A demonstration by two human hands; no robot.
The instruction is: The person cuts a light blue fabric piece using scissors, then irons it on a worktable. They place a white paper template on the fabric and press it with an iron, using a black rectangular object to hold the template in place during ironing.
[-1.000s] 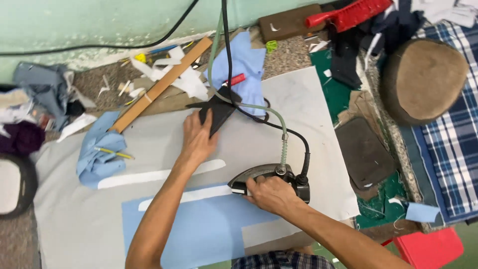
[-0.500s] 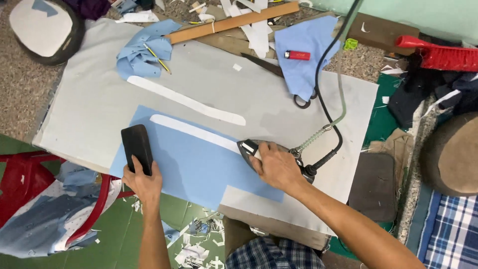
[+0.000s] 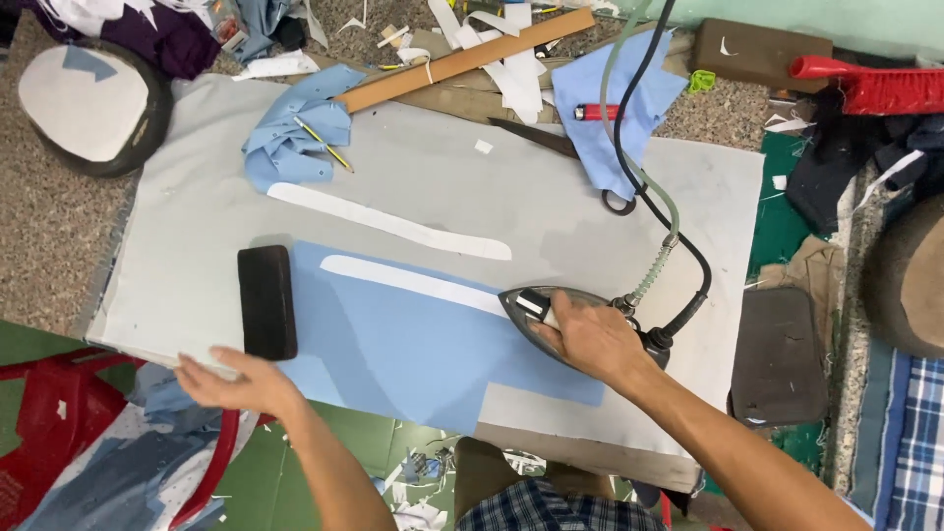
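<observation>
Grey cloth covers the worktop, which fills the middle of the frame, with speckled floor above it and green floor along the lower left. On the cloth lies a light blue fabric piece, spread flat from the centre toward the lower right, with a white strip along its upper edge. A second, longer white strip lies on the bare grey cloth just above it.

At the right of centre, the right hand is closed around the handle of a dark iron, whose pointed nose faces left and rests on the blue fabric at the end of the white strip. A black cord and a pale green hose run from the iron's back up to the top edge of the frame.

The left hand is open, fingers stretched flat, at the lower left edge of the worktop, holding nothing. Just above it a black pressing block lies on the cloth, touching the blue fabric's left edge.

In the upper part of the frame are a wooden stick, a crumpled blue scrap with a yellow pencil, dark scissors and a red lighter on another blue piece.
</observation>
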